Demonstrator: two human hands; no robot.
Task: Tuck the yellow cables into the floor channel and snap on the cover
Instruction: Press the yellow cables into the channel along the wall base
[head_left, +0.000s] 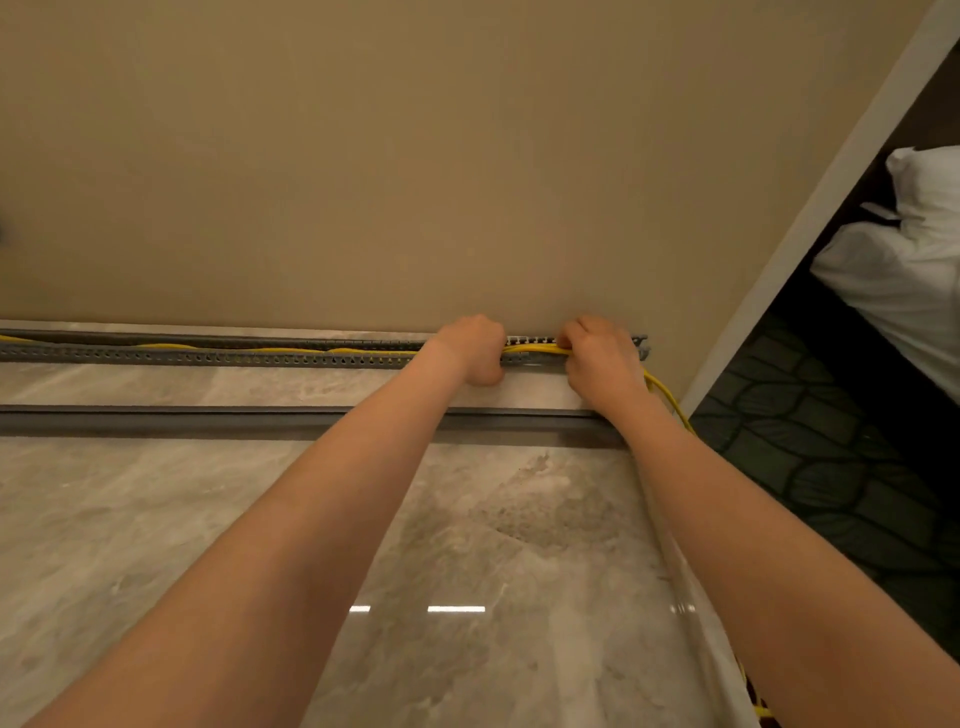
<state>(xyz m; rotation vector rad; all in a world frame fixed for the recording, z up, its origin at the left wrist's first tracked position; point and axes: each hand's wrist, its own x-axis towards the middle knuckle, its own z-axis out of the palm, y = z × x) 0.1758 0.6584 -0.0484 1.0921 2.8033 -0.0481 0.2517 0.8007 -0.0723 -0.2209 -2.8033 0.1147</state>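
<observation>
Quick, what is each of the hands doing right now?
Left hand: closed on the yellow cables at the slotted channel.
Right hand: closed on the same cables.

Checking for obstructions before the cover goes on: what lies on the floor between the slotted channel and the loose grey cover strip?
Head view: bare marble floor between channel and cover strip.

No text, label, brand, number or sign can be read anywhere here.
</observation>
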